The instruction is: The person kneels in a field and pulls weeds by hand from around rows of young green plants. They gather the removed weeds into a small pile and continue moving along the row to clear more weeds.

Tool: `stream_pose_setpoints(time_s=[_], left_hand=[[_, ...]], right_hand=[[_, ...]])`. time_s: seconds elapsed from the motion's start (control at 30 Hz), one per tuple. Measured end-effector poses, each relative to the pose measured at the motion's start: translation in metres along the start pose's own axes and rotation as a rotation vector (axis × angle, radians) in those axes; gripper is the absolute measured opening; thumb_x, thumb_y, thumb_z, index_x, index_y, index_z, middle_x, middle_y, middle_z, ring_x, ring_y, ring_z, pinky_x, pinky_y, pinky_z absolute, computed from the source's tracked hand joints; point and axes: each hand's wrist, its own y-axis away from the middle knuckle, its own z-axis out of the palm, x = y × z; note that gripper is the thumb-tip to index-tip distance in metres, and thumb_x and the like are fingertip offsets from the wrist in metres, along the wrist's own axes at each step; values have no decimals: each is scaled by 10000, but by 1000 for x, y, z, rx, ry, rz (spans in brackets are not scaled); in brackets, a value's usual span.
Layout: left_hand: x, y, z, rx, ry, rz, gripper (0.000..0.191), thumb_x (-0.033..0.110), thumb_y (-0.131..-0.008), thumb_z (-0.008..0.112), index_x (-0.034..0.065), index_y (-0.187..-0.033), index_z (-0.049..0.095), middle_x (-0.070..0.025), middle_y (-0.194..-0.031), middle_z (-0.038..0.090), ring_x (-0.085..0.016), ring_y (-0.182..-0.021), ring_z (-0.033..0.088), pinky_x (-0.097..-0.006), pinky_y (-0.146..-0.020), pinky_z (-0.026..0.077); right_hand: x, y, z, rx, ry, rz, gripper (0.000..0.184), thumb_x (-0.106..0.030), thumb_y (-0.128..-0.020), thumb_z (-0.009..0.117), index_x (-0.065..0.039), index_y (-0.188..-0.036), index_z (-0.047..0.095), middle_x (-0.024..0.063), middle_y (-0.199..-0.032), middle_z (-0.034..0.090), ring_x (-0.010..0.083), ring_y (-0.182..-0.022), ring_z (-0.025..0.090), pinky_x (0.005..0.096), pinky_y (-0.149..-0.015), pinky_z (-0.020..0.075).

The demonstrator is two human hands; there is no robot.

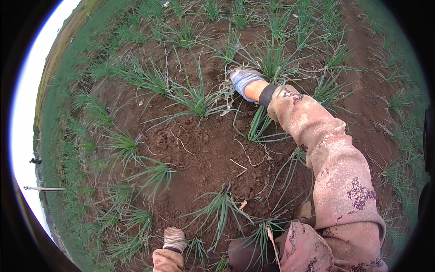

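Observation:
My right hand, in a pale knitted glove, reaches forward to the base of a leafy green onion clump. Dry, withered leaves lie beside its fingertips. The fingers point down and away, so what they touch or grip is hidden. Low at the bottom edge, my left hand, in a striped knitted glove, is at the soil beside a small green onion plant. Its fingers are too indistinct to show whether it holds anything. Another onion plant spreads its leaves between my hands.
Brown soil carries several onion clumps, including a larger one ahead and one under my right forearm. A bent dry stalk lies on it. A furrow runs along the right. A pale pole stands far left.

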Motion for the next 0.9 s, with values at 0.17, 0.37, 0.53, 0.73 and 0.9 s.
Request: stream_pose_setpoints(time_s=[0.17,0.37,0.53,0.73,0.9], left_hand=[[0,1,-12,-190,-7,1,258,188,-898,534,100,-992,758,-110,-1071,735,-258,-1032,680,-397,-866,502],[5,7,-8,0,-14,-34,233,167,-864,532,77,-824,743,-115,-900,733,-261,-916,690,-408,-769,489],[6,12,-5,27,-9,-17,197,162,-838,556,82,-798,731,-109,-838,720,-266,-838,680,-432,-708,492],[7,8,-1,-19,4,-24,222,169,-863,538,94,-823,744,-98,-881,731,-254,-884,681,-432,-749,489],[4,12,-4,153,96,33,218,152,-807,549,33,-688,687,-141,-709,672,-269,-729,639,-441,-697,486]], right_hand=[[9,-67,11,-19,135,93,418,-204,-939,556,-75,-1336,562,197,-1381,558,382,-1168,622,478,-945,526],[-45,-12,9,-311,252,-309,333,-198,-964,483,-65,-1236,621,243,-1228,644,381,-1122,645,477,-960,510],[-110,-73,-4,-69,-106,-70,486,-365,-932,571,-98,-1338,565,235,-1307,602,398,-1163,612,474,-978,495],[-105,-82,38,-281,200,-312,425,-366,-888,637,-119,-1233,621,204,-1172,670,382,-1077,662,481,-880,544],[-156,-89,30,142,291,-427,369,-207,-956,523,-180,-1319,576,109,-1327,588,371,-1199,588,483,-939,533]])
